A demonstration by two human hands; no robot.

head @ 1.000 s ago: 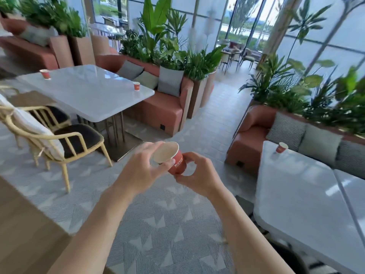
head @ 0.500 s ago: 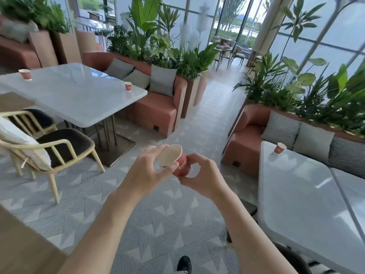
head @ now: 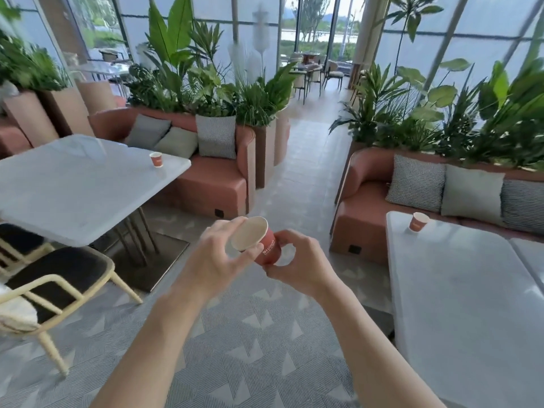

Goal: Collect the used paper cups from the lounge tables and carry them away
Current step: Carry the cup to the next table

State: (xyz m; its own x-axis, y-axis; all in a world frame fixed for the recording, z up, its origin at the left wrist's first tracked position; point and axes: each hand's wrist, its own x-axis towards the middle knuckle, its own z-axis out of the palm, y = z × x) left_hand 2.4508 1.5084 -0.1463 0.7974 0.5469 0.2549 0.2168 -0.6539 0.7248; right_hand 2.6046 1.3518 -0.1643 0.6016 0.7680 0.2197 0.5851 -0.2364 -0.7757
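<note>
Now both hands, left hand (head: pixel 217 257) and right hand (head: pixel 297 260), pinch one tilted red paper cup (head: pixel 256 244) over the floor. Squeeze hard and it could crumple; leftover drink, if any, might spill.

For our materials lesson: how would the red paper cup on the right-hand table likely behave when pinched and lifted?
The cup looks like thin paper, so probably light and easily crushed by a firm grip. Standing upright near the table's corner, narrow base down, it might tip if nudged.
</note>
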